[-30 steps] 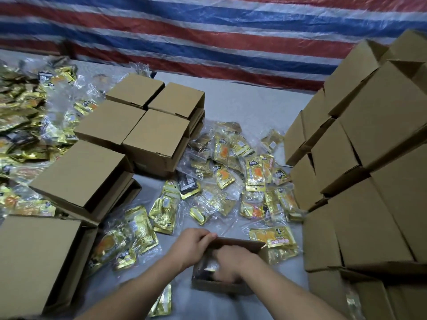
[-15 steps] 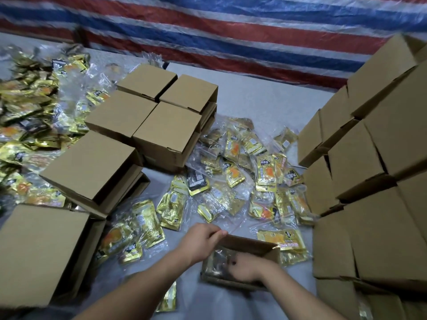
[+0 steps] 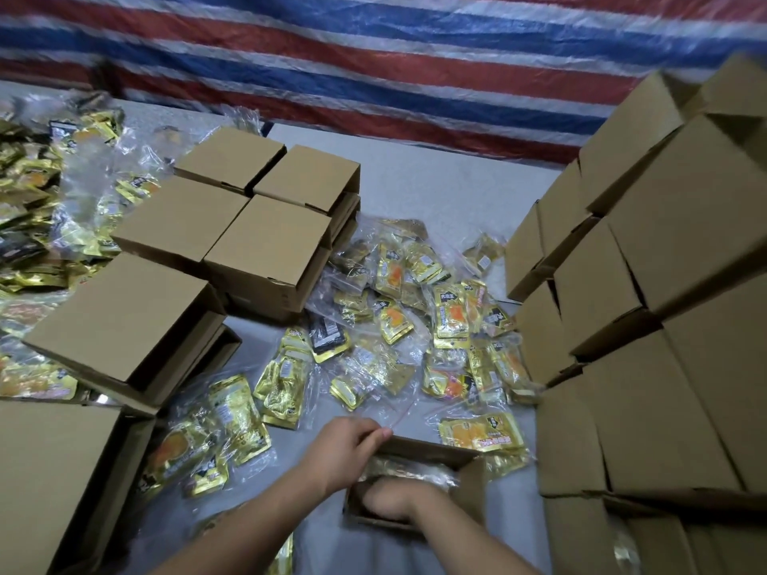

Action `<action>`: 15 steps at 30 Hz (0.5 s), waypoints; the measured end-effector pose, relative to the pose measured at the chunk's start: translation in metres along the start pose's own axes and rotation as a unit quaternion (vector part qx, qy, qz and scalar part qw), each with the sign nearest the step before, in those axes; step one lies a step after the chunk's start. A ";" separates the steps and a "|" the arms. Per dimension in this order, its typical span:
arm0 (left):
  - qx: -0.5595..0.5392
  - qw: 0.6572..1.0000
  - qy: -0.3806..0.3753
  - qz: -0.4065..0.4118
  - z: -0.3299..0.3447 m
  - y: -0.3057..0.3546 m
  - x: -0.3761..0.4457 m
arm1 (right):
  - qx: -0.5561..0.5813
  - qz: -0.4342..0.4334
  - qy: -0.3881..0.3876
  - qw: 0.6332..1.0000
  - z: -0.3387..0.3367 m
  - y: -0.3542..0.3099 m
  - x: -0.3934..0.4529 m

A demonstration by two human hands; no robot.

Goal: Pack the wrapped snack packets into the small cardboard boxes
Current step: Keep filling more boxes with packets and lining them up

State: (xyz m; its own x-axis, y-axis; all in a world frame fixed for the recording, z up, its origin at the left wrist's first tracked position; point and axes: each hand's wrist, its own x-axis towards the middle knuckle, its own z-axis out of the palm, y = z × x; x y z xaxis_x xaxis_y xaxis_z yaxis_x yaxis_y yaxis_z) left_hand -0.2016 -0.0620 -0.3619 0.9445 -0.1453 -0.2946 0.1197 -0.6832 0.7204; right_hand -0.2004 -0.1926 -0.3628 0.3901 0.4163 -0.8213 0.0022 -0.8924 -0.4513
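Entry, packing step: filling one open cardboard box (image 3: 469, 483) at the near edge of the bench (image 3: 436, 193).

- My left hand (image 3: 346, 448) grips the box's far-left rim, fingers curled over it.
- My right hand (image 3: 396, 498) is down inside the box, pressing on the wrapped gold packets (image 3: 409, 471) already in; whether it clasps one I cannot tell.
- Loose snack packets (image 3: 448, 321) lie just beyond the box.
- Closed boxes (image 3: 265, 246) stand to the left, and a stack of boxes (image 3: 685, 251) to the right.

Next, I judge: free the right hand, fetch another packet or close the flap.
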 end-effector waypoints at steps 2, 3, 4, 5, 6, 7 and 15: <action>-0.009 1.000 -0.008 0.003 -0.001 0.003 0.000 | 0.037 0.001 0.009 0.999 -0.005 0.003 -0.004; -0.014 1.000 -0.012 0.001 -0.002 0.006 0.001 | 0.043 -0.004 0.003 0.999 -0.011 0.004 -0.009; -0.015 1.000 -0.016 -0.003 -0.004 0.007 0.002 | 0.038 -0.015 -0.001 0.999 -0.016 0.006 -0.015; -0.013 1.000 -0.022 -0.007 -0.006 0.009 0.003 | 0.030 -0.025 0.007 0.999 -0.024 0.008 -0.023; -0.010 1.000 -0.026 -0.012 -0.009 0.010 0.004 | 0.029 -0.033 0.025 0.999 -0.032 0.012 -0.030; -0.010 0.999 -0.031 -0.015 -0.011 0.010 0.005 | 0.049 -0.042 0.050 0.997 -0.040 0.016 -0.038; -0.020 0.999 0.005 -0.028 -0.015 0.026 0.011 | 0.337 -0.046 0.290 0.894 -0.072 0.066 -0.073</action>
State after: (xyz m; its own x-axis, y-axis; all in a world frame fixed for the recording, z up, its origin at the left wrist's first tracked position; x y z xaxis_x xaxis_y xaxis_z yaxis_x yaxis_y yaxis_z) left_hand -0.1833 -0.0707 -0.3371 0.9386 -0.1003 -0.3301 0.1849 -0.6615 0.7268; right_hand -0.1627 -0.2945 -0.3072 0.8299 0.1473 -0.5382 -0.4203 -0.4693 -0.7766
